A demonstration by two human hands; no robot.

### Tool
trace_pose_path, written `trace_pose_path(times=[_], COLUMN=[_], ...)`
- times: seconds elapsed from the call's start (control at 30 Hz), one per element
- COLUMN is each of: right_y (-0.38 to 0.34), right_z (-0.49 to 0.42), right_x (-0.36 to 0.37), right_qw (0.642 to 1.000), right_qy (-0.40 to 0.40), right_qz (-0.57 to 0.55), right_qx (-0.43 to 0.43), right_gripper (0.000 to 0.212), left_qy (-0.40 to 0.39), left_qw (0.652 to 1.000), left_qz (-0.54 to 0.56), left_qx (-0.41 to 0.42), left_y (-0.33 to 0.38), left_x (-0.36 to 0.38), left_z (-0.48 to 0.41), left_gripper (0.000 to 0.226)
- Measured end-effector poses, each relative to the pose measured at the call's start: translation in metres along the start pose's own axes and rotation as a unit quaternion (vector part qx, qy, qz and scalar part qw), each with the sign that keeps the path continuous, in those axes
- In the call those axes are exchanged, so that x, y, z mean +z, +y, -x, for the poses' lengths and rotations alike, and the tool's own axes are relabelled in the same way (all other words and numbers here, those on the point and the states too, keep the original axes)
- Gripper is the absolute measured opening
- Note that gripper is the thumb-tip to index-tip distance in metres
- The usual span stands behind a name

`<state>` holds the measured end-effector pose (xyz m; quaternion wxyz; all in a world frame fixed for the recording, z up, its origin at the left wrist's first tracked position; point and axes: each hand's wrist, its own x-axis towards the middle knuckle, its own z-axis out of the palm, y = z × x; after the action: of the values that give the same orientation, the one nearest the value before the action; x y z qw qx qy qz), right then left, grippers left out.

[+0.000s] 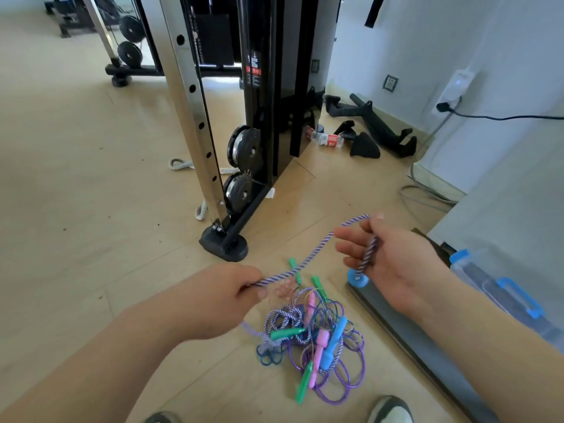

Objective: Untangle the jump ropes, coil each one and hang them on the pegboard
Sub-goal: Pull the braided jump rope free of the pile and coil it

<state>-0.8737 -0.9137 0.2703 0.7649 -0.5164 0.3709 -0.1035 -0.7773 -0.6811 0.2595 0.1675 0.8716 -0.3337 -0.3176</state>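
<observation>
A purple-and-white braided jump rope [317,248] stretches between my two hands above the floor. My left hand [219,300] pinches it at the lower end; from there it trails down into the pile. My right hand [393,257] is closed on a loop of the same rope, with its blue handle [357,277] hanging just below the fingers. Beneath my hands lies a tangled heap of jump ropes [317,340] on the wooden floor, with green, pink and blue handles and thin purple cords knotted together. No pegboard can be made out.
A cable machine's steel upright and black base foot [224,242] stand just beyond the pile. A grey board [406,334] with a clear blue-latched storage box [500,288] lies to the right. Black attachments and a bottle [328,138] sit by the wall. My shoes [392,410] show at the bottom.
</observation>
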Motion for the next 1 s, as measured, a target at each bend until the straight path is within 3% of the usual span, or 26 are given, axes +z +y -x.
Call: trace_pose_path(times=[0.2, 0.37, 0.43, 0.53, 0.6, 0.67, 0.73, 0.8, 0.9, 0.93, 1.0], right_y=[0.016, 0.011, 0.007, 0.002, 0.001, 0.002, 0.006, 0.008, 0.006, 0.005, 0.008], right_z=[0.027, 0.025, 0.022, 0.015, 0.009, 0.004, 0.001, -0.001, 0.000, 0.002, 0.011], right_x=[0.025, 0.030, 0.027, 0.021, 0.015, 0.009, 0.005, 0.001, -0.003, -0.001, 0.008], right_qw=[0.967, 0.954, 0.954, 0.972, 0.982, 0.983, 0.968, 0.949, 0.940, 0.952, 0.976], right_qy=[-0.166, -0.184, -0.184, -0.133, -0.087, -0.039, 0.011, 0.053, 0.080, 0.053, -0.072], right_qz=[0.187, 0.229, 0.226, 0.182, 0.158, 0.168, 0.235, 0.295, 0.312, 0.283, 0.198], right_qx=[-0.051, -0.060, -0.068, -0.071, -0.062, -0.068, -0.089, -0.102, -0.114, -0.101, -0.047], right_gripper=[0.025, 0.028, 0.027, 0.025, 0.028, 0.030, 0.030, 0.026, 0.025, 0.026, 0.025], left_qy=[0.116, 0.271, 0.234, 0.059, -0.065, -0.099, -0.015, 0.116, 0.244, 0.257, 0.250], left_qw=[0.977, 0.941, 0.953, 0.998, 0.993, 0.989, 0.999, 0.979, 0.865, 0.840, 0.814], left_qz=[0.057, 0.166, 0.165, -0.005, -0.086, -0.093, -0.021, 0.165, 0.437, 0.477, 0.525], left_qx=[0.167, 0.120, 0.101, 0.019, -0.038, -0.064, -0.047, 0.006, 0.040, 0.036, 0.015], left_y=[0.040, 0.046, 0.037, 0.003, -0.016, -0.022, -0.017, 0.004, 0.039, 0.045, 0.051], left_x=[0.009, -0.001, -0.004, -0.003, 0.000, 0.000, -0.009, -0.024, -0.041, -0.042, -0.039], left_z=[0.004, 0.001, -0.002, -0.007, -0.007, -0.004, -0.001, 0.005, 0.020, 0.022, 0.020], left_gripper=[0.022, 0.026, 0.028, 0.023, 0.018, 0.018, 0.019, 0.021, 0.013, 0.011, 0.009])
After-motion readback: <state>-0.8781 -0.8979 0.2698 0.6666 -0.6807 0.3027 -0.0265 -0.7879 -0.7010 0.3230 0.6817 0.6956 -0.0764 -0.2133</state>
